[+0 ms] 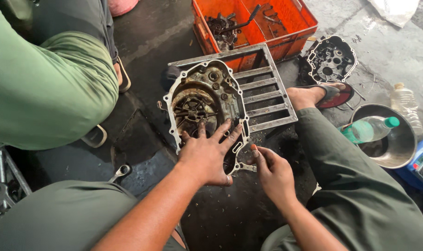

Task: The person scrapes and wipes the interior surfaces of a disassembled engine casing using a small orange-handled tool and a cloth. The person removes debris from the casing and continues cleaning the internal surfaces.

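Note:
An opened engine case (207,93) with a greasy clutch assembly (193,111) inside lies tilted on a grey metal frame (262,93) on the oily floor. My left hand (209,151) rests flat on the lower part of the case, fingers spread over the clutch area. Just to the right, my right hand (272,169) pinches a small metal part (246,166) at the case's lower right edge. Both my knees in green trousers flank the work.
An orange crate (290,23) with metal parts stands behind the frame, and a second engine cover (331,59) lies to its right. A steel bowl (397,144) holds a green bottle (367,129). A wrench (120,172) lies at left. Another person's green-trousered leg (49,88) crouches at left.

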